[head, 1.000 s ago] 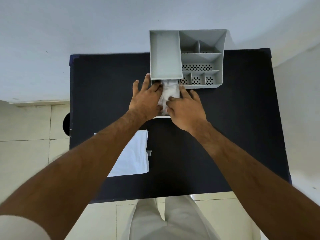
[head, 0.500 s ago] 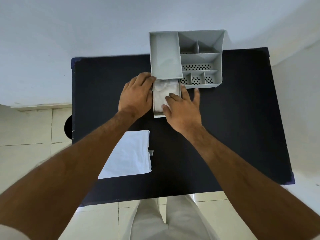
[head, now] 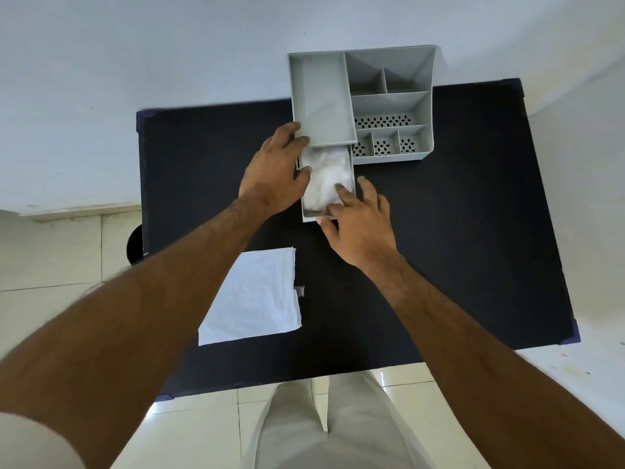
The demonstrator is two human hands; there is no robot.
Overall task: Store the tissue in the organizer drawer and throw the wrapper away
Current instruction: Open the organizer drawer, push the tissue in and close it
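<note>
A grey organizer (head: 392,106) stands at the back of the black table (head: 456,231). Its drawer (head: 309,216) is pulled out toward me, and white crumpled tissue (head: 326,177) lies inside it. My left hand (head: 275,170) rests against the drawer's left side, fingers touching the organizer's front corner. My right hand (head: 360,221) is at the drawer's front right corner, with its fingertips pressing on the tissue and its thumb under the drawer's front edge. The flat white wrapper (head: 260,299) lies on the table near me, partly under my left forearm.
A dark round bin (head: 135,243) shows on the floor at the table's left edge. The organizer's other compartments, some with perforated bottoms, hold nothing. A white wall is behind the table and a tiled floor lies around it. My legs are at the near edge.
My left hand came off the tissue and moved to the drawer's left side. My right hand slid back to the drawer's front corner, leaving more of the tissue uncovered.
</note>
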